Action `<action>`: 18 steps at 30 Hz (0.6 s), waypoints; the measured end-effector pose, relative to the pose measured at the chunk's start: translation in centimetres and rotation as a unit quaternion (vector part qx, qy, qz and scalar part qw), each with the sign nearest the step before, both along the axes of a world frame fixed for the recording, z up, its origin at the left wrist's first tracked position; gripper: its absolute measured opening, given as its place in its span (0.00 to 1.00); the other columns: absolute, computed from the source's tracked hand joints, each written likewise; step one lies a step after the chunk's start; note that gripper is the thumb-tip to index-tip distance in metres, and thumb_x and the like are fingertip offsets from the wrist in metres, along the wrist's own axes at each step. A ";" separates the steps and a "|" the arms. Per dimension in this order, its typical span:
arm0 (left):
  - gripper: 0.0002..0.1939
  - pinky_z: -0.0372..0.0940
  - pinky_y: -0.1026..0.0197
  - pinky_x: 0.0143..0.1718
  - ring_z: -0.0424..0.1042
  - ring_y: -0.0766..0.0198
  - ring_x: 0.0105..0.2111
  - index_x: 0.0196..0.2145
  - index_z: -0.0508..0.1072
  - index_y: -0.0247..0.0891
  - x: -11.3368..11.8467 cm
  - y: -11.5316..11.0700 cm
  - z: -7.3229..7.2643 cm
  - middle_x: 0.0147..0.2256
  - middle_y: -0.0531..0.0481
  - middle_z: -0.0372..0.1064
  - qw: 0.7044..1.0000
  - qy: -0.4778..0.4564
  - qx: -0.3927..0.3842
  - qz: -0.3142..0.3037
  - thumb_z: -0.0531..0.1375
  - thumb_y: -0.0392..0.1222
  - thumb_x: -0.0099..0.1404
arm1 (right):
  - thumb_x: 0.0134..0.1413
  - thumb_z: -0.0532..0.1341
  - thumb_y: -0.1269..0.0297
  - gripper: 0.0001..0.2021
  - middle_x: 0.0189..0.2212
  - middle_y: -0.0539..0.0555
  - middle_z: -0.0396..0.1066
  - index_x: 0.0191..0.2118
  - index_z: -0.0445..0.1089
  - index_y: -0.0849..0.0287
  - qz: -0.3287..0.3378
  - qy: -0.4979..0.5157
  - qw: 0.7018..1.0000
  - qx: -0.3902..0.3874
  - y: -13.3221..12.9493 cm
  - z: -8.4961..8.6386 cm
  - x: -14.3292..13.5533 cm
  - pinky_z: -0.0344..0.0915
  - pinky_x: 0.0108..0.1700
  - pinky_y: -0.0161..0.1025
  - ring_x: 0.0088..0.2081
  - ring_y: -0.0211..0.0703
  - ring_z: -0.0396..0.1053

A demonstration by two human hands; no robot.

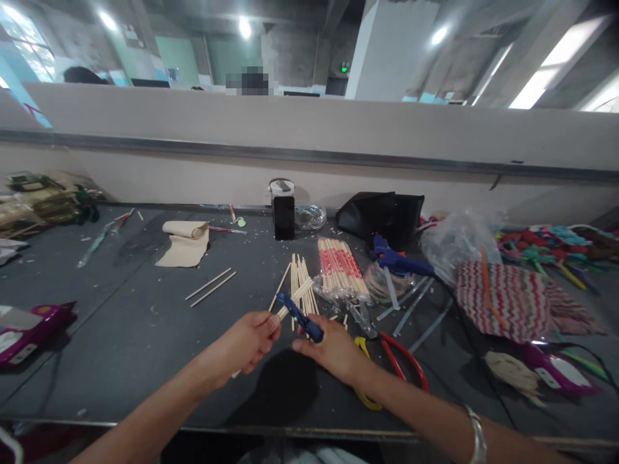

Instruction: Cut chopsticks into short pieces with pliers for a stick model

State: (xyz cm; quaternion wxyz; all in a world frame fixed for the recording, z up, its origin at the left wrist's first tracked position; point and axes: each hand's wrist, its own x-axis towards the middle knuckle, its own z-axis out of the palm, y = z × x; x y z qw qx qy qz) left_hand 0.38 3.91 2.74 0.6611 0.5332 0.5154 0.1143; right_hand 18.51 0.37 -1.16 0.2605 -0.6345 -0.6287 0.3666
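My left hand [254, 341] is closed round a few thin wooden sticks [304, 288], which slant up to the right. In my right hand [336, 351] is a dark blue hand tool [298, 316], too small to name surely. The tool's far end crosses the sticks close to my left fingertips; whether it touches them I cannot tell. Just beyond my hands lies a loose bunch of similar sticks [296, 274]. Beside it is a pack of wooden sticks [341, 264] in red-printed clear wrap. Two more sticks [211, 288] lie apart on the left.
A blue glue gun [401, 261] and clear glue sticks [413, 309] lie right. Red-handled [411, 364] and yellow-handled [365, 386] tools are near my right forearm. A phone [284, 218], black pouch [382, 216], rolled cloth [186, 241], striped fabric [503, 299] and purple devices [33, 332] surround the work area.
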 end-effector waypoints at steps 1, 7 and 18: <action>0.25 0.40 0.70 0.12 0.42 0.75 0.14 0.26 0.57 0.40 0.0 -0.1 0.0 0.16 0.63 0.45 1.000 0.001 0.006 -0.002 0.51 0.68 0.54 | 0.45 0.63 0.61 0.08 0.25 0.49 0.70 0.29 0.69 0.60 -0.008 -0.012 1.000 0.003 -0.2 -0.1 0.0 0.58 0.32 0.33 0.29 0.39 0.66; 0.24 0.40 0.70 0.12 0.43 0.74 0.14 0.26 0.57 0.40 0.1 -0.5 0.3 0.16 0.63 0.44 1.000 -0.005 0.021 -0.015 0.50 0.65 0.56 | 0.48 0.62 0.61 0.08 0.22 0.49 0.68 0.26 0.66 0.59 -0.007 -0.045 0.998 0.038 -1.5 -0.7 0.5 0.57 0.30 0.33 0.26 0.38 0.65; 0.19 0.40 0.69 0.14 0.45 0.74 0.14 0.23 0.57 0.39 0.9 -0.7 1.7 0.17 0.60 0.47 0.998 0.021 0.057 -0.026 0.50 0.57 0.61 | 0.54 0.55 0.59 0.11 0.21 0.51 0.67 0.25 0.66 0.60 -0.038 -0.023 0.998 0.040 -1.0 -1.4 0.4 0.57 0.28 0.33 0.24 0.39 0.63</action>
